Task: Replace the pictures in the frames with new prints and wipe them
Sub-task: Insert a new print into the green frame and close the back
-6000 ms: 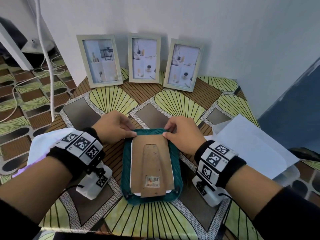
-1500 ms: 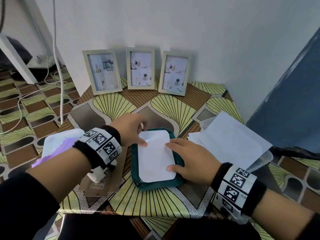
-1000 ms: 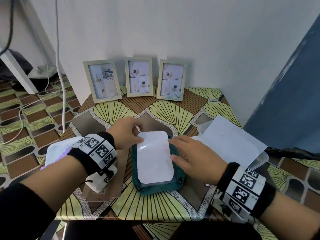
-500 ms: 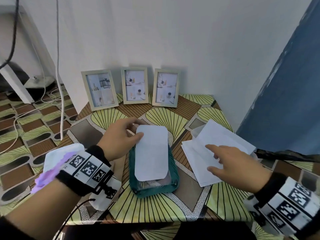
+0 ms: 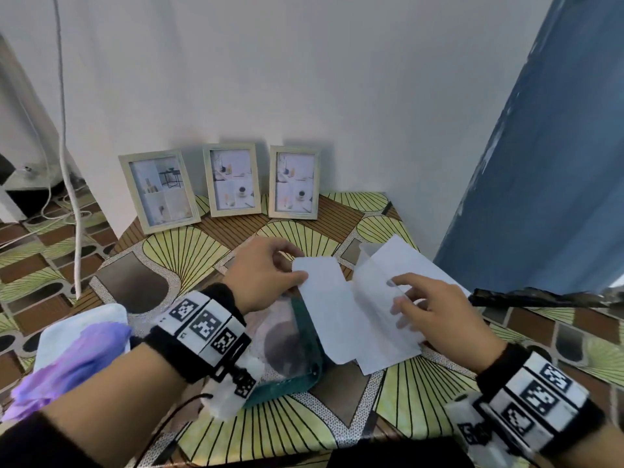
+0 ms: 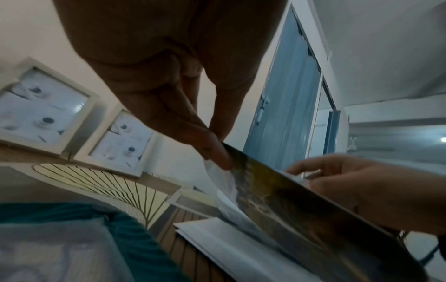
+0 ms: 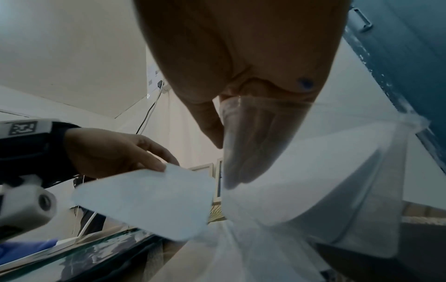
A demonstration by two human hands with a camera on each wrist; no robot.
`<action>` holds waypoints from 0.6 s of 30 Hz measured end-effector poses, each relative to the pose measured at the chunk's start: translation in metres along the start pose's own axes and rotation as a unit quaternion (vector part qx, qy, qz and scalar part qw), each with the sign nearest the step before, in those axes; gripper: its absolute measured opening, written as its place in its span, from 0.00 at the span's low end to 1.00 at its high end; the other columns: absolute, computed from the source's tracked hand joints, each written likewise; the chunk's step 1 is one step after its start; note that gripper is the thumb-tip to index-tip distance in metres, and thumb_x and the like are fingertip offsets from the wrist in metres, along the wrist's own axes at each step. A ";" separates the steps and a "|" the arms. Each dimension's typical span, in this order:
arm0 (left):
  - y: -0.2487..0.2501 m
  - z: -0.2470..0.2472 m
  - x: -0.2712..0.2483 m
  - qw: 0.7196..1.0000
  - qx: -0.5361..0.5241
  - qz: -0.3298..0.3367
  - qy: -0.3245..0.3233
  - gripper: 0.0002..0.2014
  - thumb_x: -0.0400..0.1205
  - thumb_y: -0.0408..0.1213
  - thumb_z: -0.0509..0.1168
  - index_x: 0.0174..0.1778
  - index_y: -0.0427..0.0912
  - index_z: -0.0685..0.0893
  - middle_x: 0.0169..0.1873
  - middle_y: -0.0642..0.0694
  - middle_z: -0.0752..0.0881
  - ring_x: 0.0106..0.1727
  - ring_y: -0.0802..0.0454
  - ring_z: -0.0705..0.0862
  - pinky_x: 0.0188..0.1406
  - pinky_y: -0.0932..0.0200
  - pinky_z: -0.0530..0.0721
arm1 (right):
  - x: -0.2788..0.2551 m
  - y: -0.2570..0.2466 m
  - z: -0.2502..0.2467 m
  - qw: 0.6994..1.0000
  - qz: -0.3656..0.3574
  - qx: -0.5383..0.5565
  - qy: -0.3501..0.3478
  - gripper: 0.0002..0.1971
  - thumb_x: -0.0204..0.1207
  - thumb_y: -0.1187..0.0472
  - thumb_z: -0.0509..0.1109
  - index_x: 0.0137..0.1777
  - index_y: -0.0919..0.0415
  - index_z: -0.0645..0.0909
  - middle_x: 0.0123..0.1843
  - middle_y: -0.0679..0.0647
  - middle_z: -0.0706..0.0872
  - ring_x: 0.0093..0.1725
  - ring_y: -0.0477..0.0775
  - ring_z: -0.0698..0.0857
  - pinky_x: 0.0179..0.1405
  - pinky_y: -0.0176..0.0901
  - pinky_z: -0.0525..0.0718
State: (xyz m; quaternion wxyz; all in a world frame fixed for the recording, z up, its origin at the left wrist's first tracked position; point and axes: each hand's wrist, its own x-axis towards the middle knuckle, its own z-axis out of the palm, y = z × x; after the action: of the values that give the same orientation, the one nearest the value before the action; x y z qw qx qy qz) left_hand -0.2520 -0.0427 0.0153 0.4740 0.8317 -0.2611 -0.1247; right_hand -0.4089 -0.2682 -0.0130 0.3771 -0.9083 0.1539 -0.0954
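Head view looks down over table (image 5: 189, 251); wrist views close, low, angled upward; all share print (image 5: 332, 309).

Left hand (image 5: 261, 275) and wrist camera hide left part of teal frame (image 5: 305, 329). Picture under its glass blurred, content not readable. Right hand (image 5: 435, 312): fingertips behind translucent sheet (image 7: 277, 171) in right wrist view, grip unclear. Old print (image 5: 332, 309) covers paper stack edge just beside right fingers. Cloth (image 5: 84, 336) partly behind left forearm.

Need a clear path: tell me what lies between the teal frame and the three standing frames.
Only bare patterned tablecloth, seen in the head view, besides the left hand pinching the white print.
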 end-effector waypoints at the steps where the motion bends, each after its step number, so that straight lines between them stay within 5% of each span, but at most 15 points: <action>1: 0.001 0.009 0.006 0.999 0.025 -0.009 -0.018 0.10 0.76 0.30 0.76 0.53 0.40 0.86 0.30 0.44 0.90 0.32 0.49 0.91 0.39 0.47 0.92 | 0.000 0.001 -0.001 1.000 0.003 0.008 0.003 0.12 0.83 0.58 0.67 0.64 0.48 0.82 0.41 0.48 0.90 0.35 0.44 0.90 0.46 0.55 0.89; 6: 0.007 0.045 0.033 0.991 0.102 -0.046 -0.071 0.11 0.76 0.32 0.76 0.51 0.42 0.84 0.31 0.48 0.89 0.26 0.57 0.88 0.25 0.64 0.86 | -0.001 0.006 -0.002 1.000 0.004 0.027 -0.002 0.11 0.83 0.57 0.67 0.63 0.47 0.82 0.41 0.48 0.91 0.36 0.43 0.90 0.45 0.54 0.90; 10: 0.011 0.063 0.042 0.979 0.153 -0.075 -0.113 0.12 0.77 0.33 0.75 0.53 0.41 0.81 0.41 0.42 0.89 0.31 0.50 0.91 0.31 0.57 0.90 | -0.003 0.011 -0.001 0.999 -0.011 0.023 -0.023 0.09 0.82 0.54 0.68 0.60 0.42 0.82 0.42 0.46 0.90 0.38 0.44 0.90 0.45 0.54 0.89; 15: 0.010 0.076 0.047 0.950 0.275 -0.059 -0.138 0.11 0.77 0.37 0.74 0.52 0.40 0.82 0.42 0.44 0.90 0.39 0.48 0.90 0.40 0.55 0.90 | -0.004 0.015 0.006 0.998 -0.040 -0.029 -0.048 0.10 0.82 0.50 0.67 0.62 0.40 0.81 0.44 0.45 0.89 0.40 0.45 0.88 0.46 0.51 0.88; 18: 0.009 0.080 0.048 0.939 0.292 -0.068 -0.167 0.09 0.79 0.39 0.72 0.49 0.40 0.82 0.38 0.44 0.87 0.35 0.48 0.86 0.38 0.57 0.87 | -0.006 0.015 0.013 0.993 -0.066 -0.080 -0.054 0.11 0.83 0.50 0.65 0.64 0.42 0.81 0.44 0.43 0.89 0.41 0.43 0.86 0.46 0.45 0.83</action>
State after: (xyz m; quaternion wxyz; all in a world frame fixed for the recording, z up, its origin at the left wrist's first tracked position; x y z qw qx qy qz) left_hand -0.2516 -0.1311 -0.0167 0.1500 0.9165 -0.3046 -0.2114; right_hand -0.4141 -0.2680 -0.0330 0.3036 -0.9477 0.0801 -0.0581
